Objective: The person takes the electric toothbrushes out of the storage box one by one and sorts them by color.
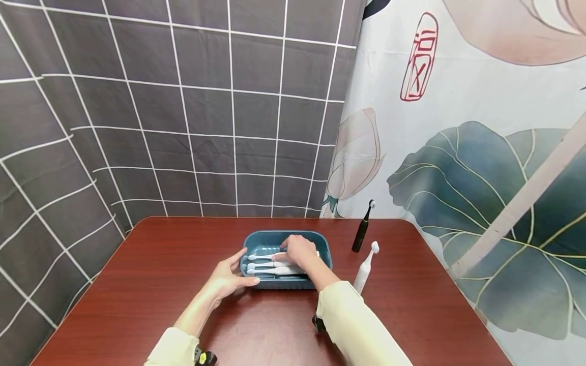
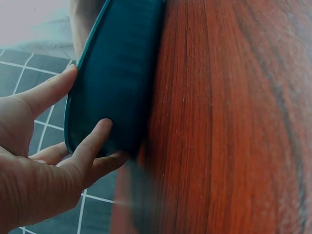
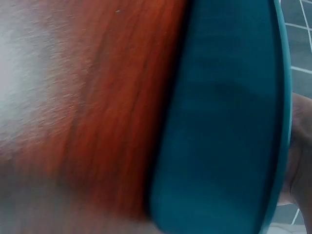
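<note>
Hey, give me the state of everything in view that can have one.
Blue tray: upright, open-topped, loaded
Tray toothbrushes: lying inside, partly hidden
Black toothbrush: appears to stand upright
White toothbrush outside the tray: appears upright, base not clearly visible
Left hand: gripping the tray's left end
Right hand: reaching inside the tray, grip unclear
Grid curtain: hanging
Lotus-print curtain: hanging

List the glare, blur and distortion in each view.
Head: the grey curtain's white lines bend, perhaps partly from lens distortion, and the red table has a soft sheen near its front; left wrist: pale glare on the table's upper right, a smeared dark patch below the blue bin; right wrist: glare at far left, bin dim, wood grain blurred.
</note>
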Tool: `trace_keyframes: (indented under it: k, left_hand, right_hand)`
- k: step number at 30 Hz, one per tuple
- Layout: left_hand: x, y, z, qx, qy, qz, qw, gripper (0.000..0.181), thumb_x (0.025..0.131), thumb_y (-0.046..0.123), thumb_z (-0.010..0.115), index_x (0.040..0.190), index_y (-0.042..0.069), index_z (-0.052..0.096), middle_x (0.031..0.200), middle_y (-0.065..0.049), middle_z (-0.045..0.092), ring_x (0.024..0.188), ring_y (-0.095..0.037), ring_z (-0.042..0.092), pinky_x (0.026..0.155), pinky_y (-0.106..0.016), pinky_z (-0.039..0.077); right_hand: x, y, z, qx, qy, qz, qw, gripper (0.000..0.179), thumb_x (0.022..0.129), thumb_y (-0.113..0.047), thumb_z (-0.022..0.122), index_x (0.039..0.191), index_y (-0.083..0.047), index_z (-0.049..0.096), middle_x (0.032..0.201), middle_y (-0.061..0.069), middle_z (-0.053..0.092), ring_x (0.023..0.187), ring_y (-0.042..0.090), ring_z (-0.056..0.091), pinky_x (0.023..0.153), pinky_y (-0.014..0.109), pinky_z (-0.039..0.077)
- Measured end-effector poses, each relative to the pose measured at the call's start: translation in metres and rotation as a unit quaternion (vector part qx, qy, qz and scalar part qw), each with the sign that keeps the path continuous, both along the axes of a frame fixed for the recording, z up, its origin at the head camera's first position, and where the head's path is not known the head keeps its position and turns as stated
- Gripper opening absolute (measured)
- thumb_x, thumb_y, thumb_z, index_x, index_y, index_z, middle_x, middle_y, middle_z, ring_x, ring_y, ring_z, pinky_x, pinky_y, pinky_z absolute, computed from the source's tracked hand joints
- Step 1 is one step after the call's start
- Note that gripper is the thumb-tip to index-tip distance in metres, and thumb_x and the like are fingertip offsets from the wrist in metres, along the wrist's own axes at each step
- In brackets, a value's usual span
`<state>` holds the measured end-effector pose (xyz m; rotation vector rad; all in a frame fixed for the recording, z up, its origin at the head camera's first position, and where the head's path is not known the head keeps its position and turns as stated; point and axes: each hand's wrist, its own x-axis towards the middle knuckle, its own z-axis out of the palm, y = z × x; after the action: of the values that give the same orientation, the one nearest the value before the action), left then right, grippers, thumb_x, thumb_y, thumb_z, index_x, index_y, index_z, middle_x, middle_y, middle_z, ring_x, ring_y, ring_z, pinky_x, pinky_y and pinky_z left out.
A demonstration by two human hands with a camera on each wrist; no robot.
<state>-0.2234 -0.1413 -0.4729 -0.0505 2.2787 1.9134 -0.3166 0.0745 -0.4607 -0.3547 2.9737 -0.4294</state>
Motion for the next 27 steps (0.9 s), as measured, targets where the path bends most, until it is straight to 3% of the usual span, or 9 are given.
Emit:
trace_keyframes:
  k: [10, 20, 27]
  left_hand:
    - [0.002, 0.001, 0.002, 0.003, 0.002, 0.006, 1.0000, 0.096, 0.073, 0.005, 0.090, 0.155, 0.010, 0.039, 0.145, -0.029, 0.048, 0.116, -0.033, 0.062, 0.082, -0.037, 0.057]
    - [0.003, 0.001, 0.002, 0.017, 0.013, -0.006, 0.9997, 0.098, 0.072, 0.003, 0.089, 0.155, 0.007, 0.037, 0.145, -0.028, 0.048, 0.119, -0.040, 0.061, 0.082, -0.035, 0.057]
    - [0.003, 0.001, 0.002, 0.020, 0.013, -0.010, 0.9997, 0.098, 0.073, 0.003, 0.090, 0.155, 0.007, 0.037, 0.144, -0.029, 0.049, 0.116, -0.040, 0.062, 0.081, -0.037, 0.058]
  right_hand:
    - [-0.003, -0.018, 0.008, 0.059, 0.005, 0.016, 0.9981, 0.036, 0.081, -0.046, 0.083, 0.110, -0.025, 0.079, 0.110, -0.004, 0.073, 0.102, 0.022, 0.066, 0.081, 0.044, 0.053]
    - [-0.004, -0.022, 0.004, 0.078, 0.033, 0.050, 0.9951, 0.019, 0.084, -0.038, 0.082, 0.098, -0.025, 0.081, 0.100, -0.006, 0.074, 0.095, 0.020, 0.068, 0.076, 0.042, 0.054]
    - [0.001, -0.015, -0.002, 0.081, 0.097, 0.100, 0.9869, 0.010, 0.090, -0.035, 0.076, 0.086, -0.026, 0.079, 0.089, -0.006, 0.071, 0.086, 0.017, 0.066, 0.073, 0.040, 0.055]
